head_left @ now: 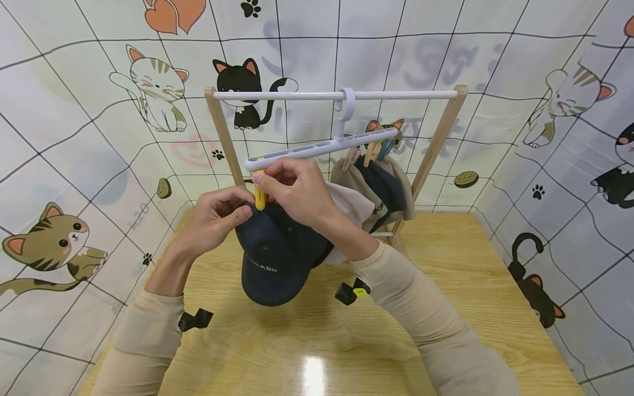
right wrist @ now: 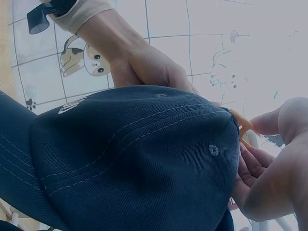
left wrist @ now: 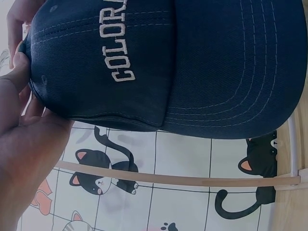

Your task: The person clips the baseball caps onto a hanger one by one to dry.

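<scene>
A dark navy baseball cap (head_left: 272,264) with white lettering hangs brim-down below the left end of a pale lavender hanger (head_left: 297,154). At the crown's top edge my left hand (head_left: 215,220) pinches the fabric between thumb and fingers. A yellow clothespin (head_left: 260,193) bites the cap's top, just under the hanger. My right hand (head_left: 303,192) holds that clothespin, its thumb on one side and fingers on the other in the right wrist view. The left wrist view shows the cap's lettering and stitched brim from close by.
The hanger is hooked over the white rod (head_left: 297,95) of a wooden-legged rack (head_left: 436,148). A beige and navy cap (head_left: 381,187) hangs at its right end from several pastel clothespins (head_left: 372,153). A pale cloth item (head_left: 351,203) hangs between. Below lies a wooden table (head_left: 346,330), with cat-patterned sheets (head_left: 74,137) around it.
</scene>
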Available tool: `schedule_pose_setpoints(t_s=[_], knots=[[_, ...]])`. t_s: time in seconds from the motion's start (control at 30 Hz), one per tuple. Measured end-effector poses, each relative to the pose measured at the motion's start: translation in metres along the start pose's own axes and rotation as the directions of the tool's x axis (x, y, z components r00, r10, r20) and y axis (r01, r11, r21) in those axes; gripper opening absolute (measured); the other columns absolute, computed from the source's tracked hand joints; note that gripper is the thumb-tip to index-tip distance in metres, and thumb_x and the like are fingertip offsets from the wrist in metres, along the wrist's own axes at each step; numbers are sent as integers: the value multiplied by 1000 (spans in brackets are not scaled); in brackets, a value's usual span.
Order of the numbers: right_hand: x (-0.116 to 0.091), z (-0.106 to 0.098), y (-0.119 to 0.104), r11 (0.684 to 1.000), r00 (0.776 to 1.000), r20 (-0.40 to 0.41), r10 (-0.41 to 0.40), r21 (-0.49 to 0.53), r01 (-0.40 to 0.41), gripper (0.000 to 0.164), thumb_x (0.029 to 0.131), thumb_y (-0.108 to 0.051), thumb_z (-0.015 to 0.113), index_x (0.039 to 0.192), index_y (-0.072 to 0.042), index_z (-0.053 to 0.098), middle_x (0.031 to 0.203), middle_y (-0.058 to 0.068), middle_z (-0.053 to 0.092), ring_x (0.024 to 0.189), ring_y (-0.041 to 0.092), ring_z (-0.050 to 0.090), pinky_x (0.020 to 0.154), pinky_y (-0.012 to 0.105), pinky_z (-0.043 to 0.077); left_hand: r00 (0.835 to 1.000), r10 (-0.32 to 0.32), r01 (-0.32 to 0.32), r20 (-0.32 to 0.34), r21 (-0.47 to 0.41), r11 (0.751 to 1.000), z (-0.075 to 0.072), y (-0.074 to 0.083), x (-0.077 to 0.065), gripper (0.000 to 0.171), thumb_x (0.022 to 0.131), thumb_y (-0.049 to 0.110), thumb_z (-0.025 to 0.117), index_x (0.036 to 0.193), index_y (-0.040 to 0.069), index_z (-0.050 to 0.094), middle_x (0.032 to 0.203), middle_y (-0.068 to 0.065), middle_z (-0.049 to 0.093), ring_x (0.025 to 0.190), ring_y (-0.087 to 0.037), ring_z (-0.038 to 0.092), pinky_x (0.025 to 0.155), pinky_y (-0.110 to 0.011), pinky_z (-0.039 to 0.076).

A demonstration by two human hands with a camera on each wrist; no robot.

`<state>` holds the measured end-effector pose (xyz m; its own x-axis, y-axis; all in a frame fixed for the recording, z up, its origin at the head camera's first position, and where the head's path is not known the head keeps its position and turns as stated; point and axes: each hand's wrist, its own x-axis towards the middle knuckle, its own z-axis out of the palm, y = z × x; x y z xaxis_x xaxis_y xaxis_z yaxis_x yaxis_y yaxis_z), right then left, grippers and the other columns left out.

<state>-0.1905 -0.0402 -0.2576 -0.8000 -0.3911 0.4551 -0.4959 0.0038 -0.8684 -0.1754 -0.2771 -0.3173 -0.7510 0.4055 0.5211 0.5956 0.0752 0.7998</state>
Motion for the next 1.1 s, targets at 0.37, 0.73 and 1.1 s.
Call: schedule_pose_setpoints(t_s=[0.37,0.73,1.1], knots=[[-1,-3,-1,1000,1000,1,9,-1,-9,15,106,-13,78,103,2,80,99,16,82,76,13,74,74,27,64,1000,-1,1,1,9,1000,1,1,2,18,109,17,74,117,1,75,109,7,75,86,-10,62,71,-23,50],[-2,-3,-2,1000,1000,-4,15,-10,-15,15,106,-12,78,104,2,80,99,16,81,77,12,74,76,27,64,1000,-7,7,-16,18,1000,2,0,2,16,109,18,74,118,4,76,109,7,75,83,-10,61,71,-23,49],[-2,-3,-1,1000,1000,-4,16,-12,-17,15,106,-12,78,105,3,80,99,16,81,77,11,73,75,26,61,999,-14,14,-33,16,1000,1,1,1,27,107,30,77,117,5,77,107,4,74,80,-11,60,70,-23,49]])
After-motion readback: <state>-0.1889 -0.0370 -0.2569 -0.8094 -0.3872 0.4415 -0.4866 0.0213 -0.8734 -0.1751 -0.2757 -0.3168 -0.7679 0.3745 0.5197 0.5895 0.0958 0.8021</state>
